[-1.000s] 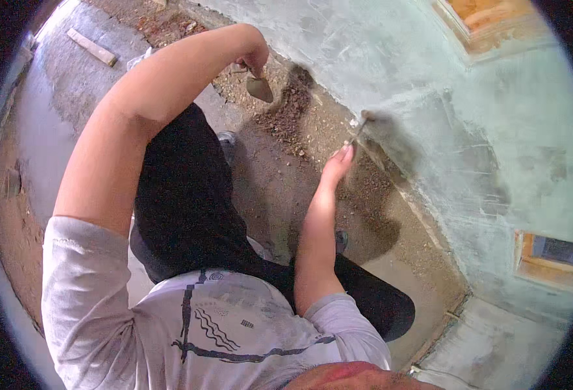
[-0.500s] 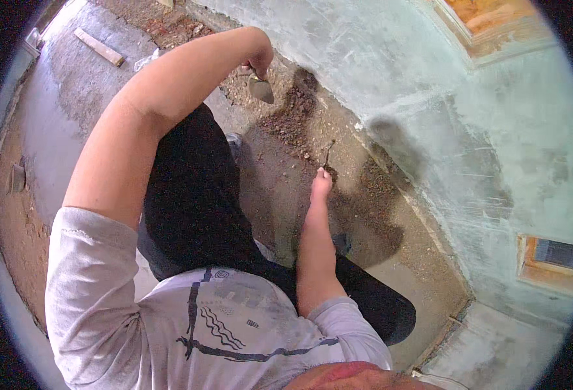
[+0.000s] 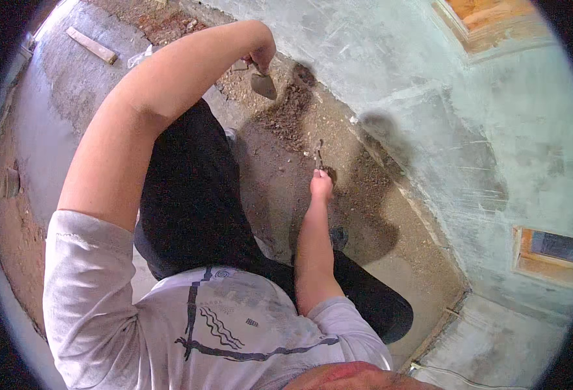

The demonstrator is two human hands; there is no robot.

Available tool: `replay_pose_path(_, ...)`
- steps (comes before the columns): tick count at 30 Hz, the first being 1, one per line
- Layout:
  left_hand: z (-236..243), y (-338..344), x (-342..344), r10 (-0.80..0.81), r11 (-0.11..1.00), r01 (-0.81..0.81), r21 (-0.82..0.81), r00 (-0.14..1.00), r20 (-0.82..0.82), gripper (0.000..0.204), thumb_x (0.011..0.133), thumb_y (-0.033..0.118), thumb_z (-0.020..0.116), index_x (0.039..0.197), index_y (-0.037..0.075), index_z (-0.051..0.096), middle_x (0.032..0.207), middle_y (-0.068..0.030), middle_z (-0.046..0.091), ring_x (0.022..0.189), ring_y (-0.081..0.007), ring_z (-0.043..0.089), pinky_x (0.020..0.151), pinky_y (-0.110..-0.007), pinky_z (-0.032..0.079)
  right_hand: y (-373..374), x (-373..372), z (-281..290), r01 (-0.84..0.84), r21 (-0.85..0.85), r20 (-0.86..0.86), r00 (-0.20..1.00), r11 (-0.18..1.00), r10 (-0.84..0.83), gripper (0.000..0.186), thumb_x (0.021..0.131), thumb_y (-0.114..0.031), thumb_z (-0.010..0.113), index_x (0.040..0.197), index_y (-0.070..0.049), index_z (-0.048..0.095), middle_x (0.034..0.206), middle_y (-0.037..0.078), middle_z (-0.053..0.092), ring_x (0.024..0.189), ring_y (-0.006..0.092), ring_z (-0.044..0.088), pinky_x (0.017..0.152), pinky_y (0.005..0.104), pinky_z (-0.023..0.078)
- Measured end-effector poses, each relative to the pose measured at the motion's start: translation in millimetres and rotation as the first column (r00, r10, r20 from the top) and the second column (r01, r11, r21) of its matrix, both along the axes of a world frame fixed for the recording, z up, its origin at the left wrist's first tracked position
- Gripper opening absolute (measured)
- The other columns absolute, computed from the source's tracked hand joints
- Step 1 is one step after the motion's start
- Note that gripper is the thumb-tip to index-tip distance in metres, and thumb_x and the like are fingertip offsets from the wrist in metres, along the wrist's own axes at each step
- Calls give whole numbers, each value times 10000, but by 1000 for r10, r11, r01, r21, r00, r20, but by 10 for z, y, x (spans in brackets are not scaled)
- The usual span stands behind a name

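Note:
At upper centre, my left hand (image 3: 261, 54) grips a pointed trowel (image 3: 263, 86), its blade above the rubble strip (image 3: 287, 117) along the wall base. Lower and right of it, my right hand (image 3: 321, 183) is closed on a slim tool (image 3: 320, 151), pointed away from me over the gravelly floor; its exact kind is too small to tell. My left arm arches across the upper left, and my right forearm rises from the lower centre.
A plastered wall (image 3: 403, 58) runs along the right, with two framed openings (image 3: 475, 19) (image 3: 523, 257). A wooden board (image 3: 91, 45) lies at upper left near a crumpled white item (image 3: 140, 57). My bent legs (image 3: 189, 195) in black trousers rest over the concrete floor (image 3: 72, 130).
My right hand and its slim tool have moved left and down from beside the wall base onto the gravelly floor. My left hand with the trowel has shifted slightly right.

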State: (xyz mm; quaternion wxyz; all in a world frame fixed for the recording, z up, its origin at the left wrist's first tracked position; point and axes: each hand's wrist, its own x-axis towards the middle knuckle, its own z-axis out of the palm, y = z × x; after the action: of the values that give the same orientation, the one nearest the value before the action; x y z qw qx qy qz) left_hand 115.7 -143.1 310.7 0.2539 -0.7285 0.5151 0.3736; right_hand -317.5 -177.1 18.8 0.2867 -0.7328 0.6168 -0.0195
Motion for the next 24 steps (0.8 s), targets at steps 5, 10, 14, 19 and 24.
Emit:
replay_pose_path(5, 56, 78, 48, -29, 998, 29, -47, 999, 16, 447, 915, 475, 625, 810, 40, 639, 714, -84, 614, 614, -245, 572, 609, -436, 504, -266, -83, 14, 64, 28, 345, 936, 998, -70, 312, 940, -286, 635, 1126, -49, 716, 750, 73, 659, 665, 184, 611, 618, 349, 472)
replay_pose_path(10, 49, 74, 73, -15, 1000, 14, 22, 998, 67, 493, 884, 556, 657, 784, 73, 654, 746, -55, 627, 659, -217, 566, 660, -394, 498, -422, -187, 166, -29, 462, 367, 916, 886, -162, 299, 909, -260, 678, 1146, -81, 712, 553, -42, 443, 434, 82, 355, 424, 289, 287)
replay_pose_path(14, 124, 116, 44, 12, 1000, -11, -21, 999, 36, 501, 873, 571, 665, 797, 75, 666, 751, -53, 626, 674, -205, 565, 665, -385, 501, -194, -121, 40, -18, 23, 147, 989, 1000, 15, 353, 918, -318, 645, 1123, -40, 720, 873, 143, 732, 807, 245, 687, 754, 368, 515)
replay_pose_path(19, 121, 134, 23, 82, 997, -82, 2, 996, 22, 471, 877, 556, 664, 773, 97, 644, 757, -44, 613, 683, -199, 554, 665, -386, 494, -260, -97, 17, 133, -28, 264, 957, 991, -121, 322, 957, -273, 600, 1111, -15, 715, 1058, 168, 726, 997, 270, 678, 908, 372, 479)
replay_pose_path(24, 37, 77, 98, 14, 998, -15, 66, 1000, 15, 441, 884, 541, 665, 794, 113, 610, 780, -30, 601, 683, -192, 537, 662, -386, 484, -574, -84, 327, 174, -164, 430, 899, 971, -88, 320, 979, -231, 570, 1148, 17, 680, 1068, 158, 717, 985, 247, 666, 882, 368, 477)
